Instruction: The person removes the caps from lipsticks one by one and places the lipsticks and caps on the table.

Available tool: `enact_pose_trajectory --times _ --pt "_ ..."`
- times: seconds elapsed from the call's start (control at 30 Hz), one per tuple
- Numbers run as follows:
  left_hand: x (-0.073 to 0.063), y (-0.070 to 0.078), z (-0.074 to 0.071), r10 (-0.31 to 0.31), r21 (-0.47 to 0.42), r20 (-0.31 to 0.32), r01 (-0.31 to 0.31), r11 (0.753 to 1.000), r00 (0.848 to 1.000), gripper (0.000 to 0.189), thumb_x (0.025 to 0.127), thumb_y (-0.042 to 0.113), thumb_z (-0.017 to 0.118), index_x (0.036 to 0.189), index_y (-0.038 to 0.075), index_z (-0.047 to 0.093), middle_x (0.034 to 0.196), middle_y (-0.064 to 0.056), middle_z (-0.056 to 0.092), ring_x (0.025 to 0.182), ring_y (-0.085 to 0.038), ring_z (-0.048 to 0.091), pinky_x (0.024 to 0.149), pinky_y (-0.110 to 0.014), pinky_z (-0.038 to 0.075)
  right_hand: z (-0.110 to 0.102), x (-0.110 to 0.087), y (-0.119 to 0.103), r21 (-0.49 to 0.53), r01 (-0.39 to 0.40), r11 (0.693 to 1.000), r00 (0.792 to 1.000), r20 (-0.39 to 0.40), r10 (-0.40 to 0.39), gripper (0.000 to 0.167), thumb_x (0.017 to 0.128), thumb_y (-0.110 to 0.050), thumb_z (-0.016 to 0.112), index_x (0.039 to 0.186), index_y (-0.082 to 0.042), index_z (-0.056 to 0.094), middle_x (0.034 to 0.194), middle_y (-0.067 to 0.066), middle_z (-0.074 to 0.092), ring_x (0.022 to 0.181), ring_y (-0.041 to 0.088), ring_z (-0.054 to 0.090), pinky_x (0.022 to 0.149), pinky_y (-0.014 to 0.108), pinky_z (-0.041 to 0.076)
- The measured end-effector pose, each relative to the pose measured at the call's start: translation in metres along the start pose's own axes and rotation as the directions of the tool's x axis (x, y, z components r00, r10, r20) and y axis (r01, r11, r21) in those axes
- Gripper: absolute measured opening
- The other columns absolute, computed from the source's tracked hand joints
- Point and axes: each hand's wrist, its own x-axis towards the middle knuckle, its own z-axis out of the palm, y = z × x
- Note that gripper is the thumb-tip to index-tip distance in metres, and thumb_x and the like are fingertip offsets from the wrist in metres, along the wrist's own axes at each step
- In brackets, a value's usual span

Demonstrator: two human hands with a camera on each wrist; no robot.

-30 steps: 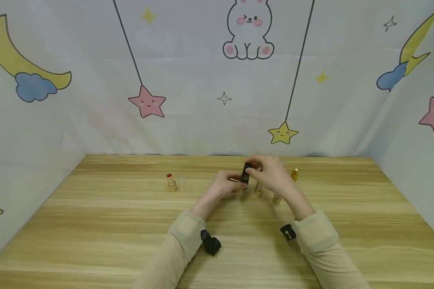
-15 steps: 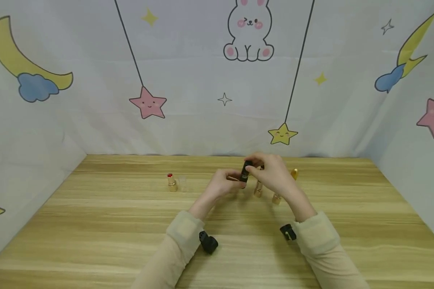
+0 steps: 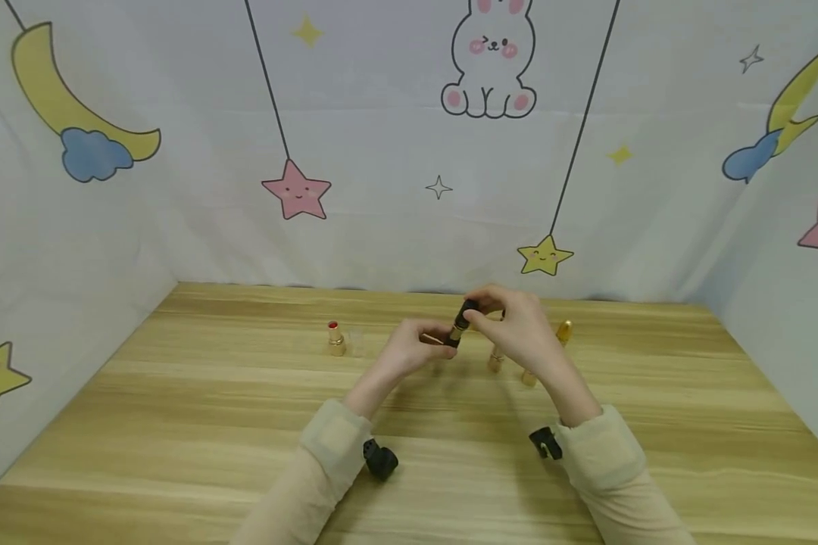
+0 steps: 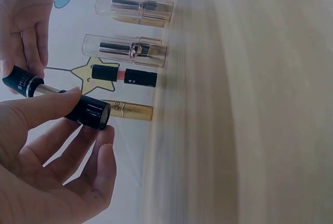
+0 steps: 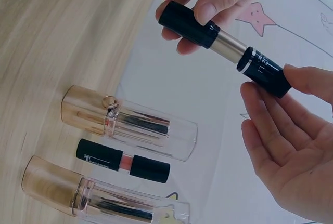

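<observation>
Both hands hold a black lipstick tube just over the table. My left hand point(image 3: 409, 350) grips its black base point(image 5: 186, 24) between thumb and fingers. My right hand point(image 3: 521, 329) pinches the black cap point(image 5: 264, 72) at the upper end. Between base and cap a shiny metal inner tube point(image 5: 229, 46) shows, still partly inside the cap. In the left wrist view the left hand's thumb lies across the base, which points down toward the table. The lipstick bullet itself is hidden.
Near the right hand stand clear-capped lipsticks point(image 5: 127, 122), a black tube with a pink band point(image 5: 125, 161) and a gold lipstick point(image 3: 564, 331). Left on the wooden table point(image 3: 232, 424) stand an uncapped red lipstick point(image 3: 337, 342) and a clear cap point(image 3: 357, 342). A printed cloth point(image 3: 382, 242) hangs behind.
The cap has slid up away from the base, uncovering the metal inner tube. The lipstick tilts more, the left hand lower and leftward relative to the right. The head view has shifted slightly.
</observation>
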Motion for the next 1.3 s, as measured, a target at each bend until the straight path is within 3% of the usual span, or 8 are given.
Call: enact_pose_trajectory --times 0.27,0.57,0.8,1.3 --pt "-0.011 -0.003 -0.008 -0.021 0.057 -0.014 0.021 0.998 1.0 0.03 0.084 0.013 0.074 0.113 0.011 0.071 0.111 -0.008 0.07 0.098 -0.023 0.066 0.078 -0.033 0.054 -0.001 -0.003 -0.007 -0.001 0.004 1.0 1.0 -0.026 -0.004 0.025 0.09 -0.021 0.068 0.113 -0.013 0.068 0.094 0.003 0.074 0.088 0.017 0.067 0.075 0.032 0.046" --pt "-0.026 -0.006 -0.021 0.038 0.087 0.015 -0.039 0.995 0.999 0.031 0.084 0.014 0.073 0.114 0.006 0.07 0.111 -0.013 0.069 0.096 -0.026 0.068 0.08 -0.037 0.055 0.004 -0.009 -0.01 0.015 -0.013 1.0 1.0 0.008 0.012 0.024 0.09 -0.02 0.068 0.113 -0.012 0.068 0.096 0.003 0.073 0.094 0.021 0.068 0.084 0.043 0.052" --pt "-0.039 -0.009 -0.033 0.04 0.123 0.012 -0.041 0.992 0.999 0.03 0.084 0.013 0.073 0.112 0.006 0.07 0.11 -0.013 0.07 0.097 -0.026 0.068 0.08 -0.035 0.055 0.016 -0.014 -0.012 0.008 -0.044 0.999 0.997 0.058 0.043 0.024 0.089 -0.019 0.069 0.111 -0.012 0.068 0.094 0.001 0.073 0.096 0.021 0.067 0.087 0.045 0.051" --pt "-0.059 -0.023 -0.066 0.017 0.19 -0.007 -0.015 0.982 1.0 0.027 0.085 0.015 0.072 0.11 0.007 0.071 0.108 -0.011 0.07 0.099 -0.027 0.066 0.084 -0.041 0.054 0.055 -0.012 -0.027 0.04 -0.042 0.998 0.996 0.08 0.039 0.022 0.087 -0.02 0.07 0.109 -0.013 0.068 0.092 -0.002 0.073 0.093 0.018 0.067 0.093 0.047 0.048"
